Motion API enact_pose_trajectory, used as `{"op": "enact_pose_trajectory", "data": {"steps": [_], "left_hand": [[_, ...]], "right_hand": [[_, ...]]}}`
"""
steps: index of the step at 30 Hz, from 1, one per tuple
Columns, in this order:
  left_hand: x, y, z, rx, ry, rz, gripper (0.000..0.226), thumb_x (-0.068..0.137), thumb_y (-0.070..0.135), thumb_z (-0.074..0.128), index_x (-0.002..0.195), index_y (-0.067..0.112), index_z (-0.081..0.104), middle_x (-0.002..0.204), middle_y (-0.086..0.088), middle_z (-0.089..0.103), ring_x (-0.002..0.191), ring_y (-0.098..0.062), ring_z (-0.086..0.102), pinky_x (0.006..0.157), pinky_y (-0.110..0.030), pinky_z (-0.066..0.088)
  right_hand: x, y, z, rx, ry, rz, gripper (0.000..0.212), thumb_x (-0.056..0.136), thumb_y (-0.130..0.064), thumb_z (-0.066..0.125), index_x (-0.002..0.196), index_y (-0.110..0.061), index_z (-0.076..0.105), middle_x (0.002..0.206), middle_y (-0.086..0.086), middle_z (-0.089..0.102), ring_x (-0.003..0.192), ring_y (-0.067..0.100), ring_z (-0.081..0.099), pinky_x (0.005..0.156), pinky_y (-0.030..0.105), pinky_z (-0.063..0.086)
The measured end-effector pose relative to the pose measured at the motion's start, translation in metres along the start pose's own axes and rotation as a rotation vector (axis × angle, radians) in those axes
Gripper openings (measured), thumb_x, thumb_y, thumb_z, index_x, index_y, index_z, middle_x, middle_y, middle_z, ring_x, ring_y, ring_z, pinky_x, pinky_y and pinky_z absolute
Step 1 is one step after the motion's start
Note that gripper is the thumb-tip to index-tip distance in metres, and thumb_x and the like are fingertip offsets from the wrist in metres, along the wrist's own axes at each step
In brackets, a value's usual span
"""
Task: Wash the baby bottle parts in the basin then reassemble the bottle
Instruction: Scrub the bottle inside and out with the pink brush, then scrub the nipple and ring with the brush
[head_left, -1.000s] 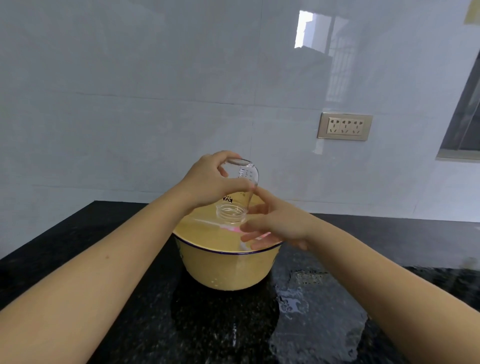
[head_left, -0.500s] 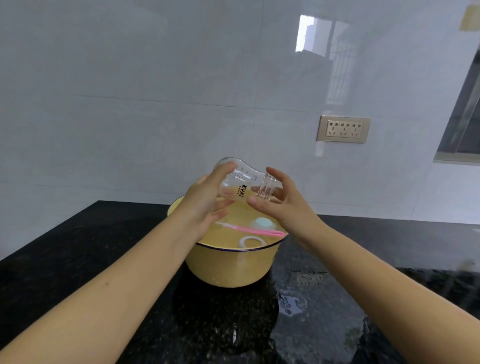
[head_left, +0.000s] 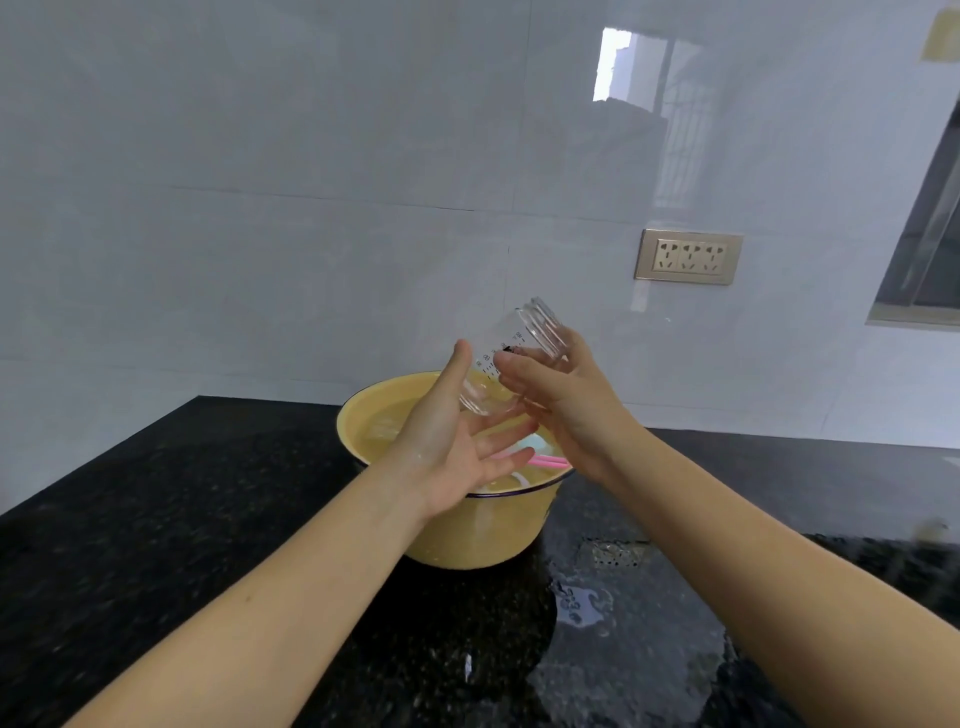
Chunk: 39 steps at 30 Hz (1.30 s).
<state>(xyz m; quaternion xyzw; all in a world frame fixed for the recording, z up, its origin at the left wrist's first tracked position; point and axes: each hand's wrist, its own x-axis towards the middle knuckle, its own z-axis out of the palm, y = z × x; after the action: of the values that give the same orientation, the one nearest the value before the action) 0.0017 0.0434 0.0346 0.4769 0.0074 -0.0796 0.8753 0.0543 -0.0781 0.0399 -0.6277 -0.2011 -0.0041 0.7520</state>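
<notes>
Bottle (head_left: 511, 364), clear with printed measuring marks, is held tilted above the yellow basin (head_left: 483, 535), open threaded mouth pointing up and to the right. Right hand (head_left: 566, 400) is closed around the upper part of the bottle, just below the mouth. Left hand (head_left: 457, 441) is spread flat, palm up, fingers extended, with the bottle's base resting against its thumb side. Basin stands on a black speckled counter (head_left: 182, 519) and holds water. Inside it, a pink stick-like item (head_left: 545, 461) and a white ring (head_left: 514, 480) are partly visible behind the left hand. Water puddles (head_left: 582, 603) lie on the counter right of the basin.
</notes>
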Motion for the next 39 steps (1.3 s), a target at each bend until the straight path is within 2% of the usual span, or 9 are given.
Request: {"op": "enact_pose_trajectory", "data": {"steps": [5,9,11,14,21,28,32,36,39], "left_hand": [[-0.006,0.004,-0.004,0.401,0.133,0.186,0.035,0.089,0.044,0.056,0.116,0.022,0.055,0.115,-0.007,0.065,0.098,-0.022,0.067,0.085,-0.040,0.056],[-0.012,0.007,-0.022,0.806,0.249,0.440,0.024,0.086,0.034,0.062,0.109,0.027,0.056,0.107,0.000,0.065,0.099,-0.014,0.063,0.093,-0.040,0.051],[-0.017,0.007,-0.033,0.884,0.224,0.511,0.011,0.086,0.027,0.064,0.097,0.027,0.061,0.098,-0.001,0.068,0.096,-0.017,0.064,0.092,-0.041,0.051],[-0.025,0.003,-0.045,0.944,0.163,0.585,0.004,0.085,0.022,0.067,0.089,0.024,0.066,0.089,0.001,0.070,0.089,-0.018,0.065,0.088,-0.040,0.053],[-0.048,-0.013,-0.056,0.986,0.073,0.639,0.027,0.066,0.053,0.058,0.083,0.034,0.068,0.085,0.007,0.071,0.079,-0.012,0.064,0.073,-0.035,0.053],[-0.055,-0.031,-0.060,0.985,0.026,0.606,0.027,0.066,0.053,0.058,0.082,0.034,0.069,0.083,0.007,0.071,0.076,-0.013,0.063,0.070,-0.030,0.053],[-0.056,-0.043,-0.065,0.969,0.003,0.546,0.025,0.066,0.050,0.060,0.080,0.032,0.069,0.082,0.008,0.071,0.073,-0.008,0.063,0.066,-0.024,0.052],[-0.055,-0.049,-0.072,1.000,0.009,0.495,0.007,0.081,0.025,0.070,0.080,0.032,0.070,0.083,0.006,0.072,0.072,-0.007,0.064,0.066,-0.024,0.053],[-0.055,-0.048,-0.074,0.994,0.016,0.494,0.007,0.076,0.030,0.064,0.079,0.033,0.070,0.081,0.006,0.072,0.070,-0.007,0.064,0.066,-0.025,0.053]], "right_hand": [[-0.005,-0.006,-0.014,-0.092,-0.011,-0.023,0.059,0.068,-0.012,0.080,0.117,-0.027,0.051,0.107,0.004,0.062,0.093,0.014,0.065,0.070,0.028,0.052],[-0.017,-0.011,-0.032,-0.198,-0.002,-0.060,0.059,0.062,-0.014,0.081,0.111,-0.032,0.055,0.106,0.004,0.064,0.097,0.019,0.064,0.079,0.040,0.054],[-0.027,-0.011,-0.041,-0.227,-0.007,-0.080,0.058,0.058,-0.018,0.078,0.109,-0.032,0.055,0.099,-0.003,0.067,0.092,0.014,0.066,0.076,0.035,0.055],[-0.046,-0.007,-0.055,-0.310,-0.049,-0.086,0.067,0.051,-0.025,0.080,0.114,-0.027,0.054,0.102,-0.003,0.069,0.095,0.015,0.068,0.082,0.035,0.054],[-0.088,0.015,-0.081,-0.422,-0.086,-0.044,0.067,0.055,-0.020,0.080,0.116,-0.033,0.054,0.110,-0.009,0.068,0.101,0.011,0.065,0.083,0.027,0.054],[-0.100,0.053,-0.097,-0.433,-0.064,0.059,0.069,0.048,-0.029,0.082,0.112,-0.029,0.057,0.105,-0.004,0.070,0.100,0.015,0.066,0.077,0.025,0.054],[-0.099,0.072,-0.104,-0.453,-0.065,0.101,0.067,0.051,-0.022,0.085,0.112,-0.029,0.057,0.107,-0.003,0.070,0.101,0.016,0.067,0.086,0.030,0.054],[-0.098,0.082,-0.105,-0.429,-0.053,0.115,0.067,0.055,-0.012,0.083,0.115,-0.025,0.057,0.108,-0.003,0.070,0.099,0.014,0.067,0.081,0.027,0.054],[-0.097,0.087,-0.106,-0.407,-0.050,0.116,0.068,0.057,-0.012,0.081,0.118,-0.028,0.057,0.111,-0.003,0.069,0.101,0.016,0.066,0.084,0.029,0.054]]}}
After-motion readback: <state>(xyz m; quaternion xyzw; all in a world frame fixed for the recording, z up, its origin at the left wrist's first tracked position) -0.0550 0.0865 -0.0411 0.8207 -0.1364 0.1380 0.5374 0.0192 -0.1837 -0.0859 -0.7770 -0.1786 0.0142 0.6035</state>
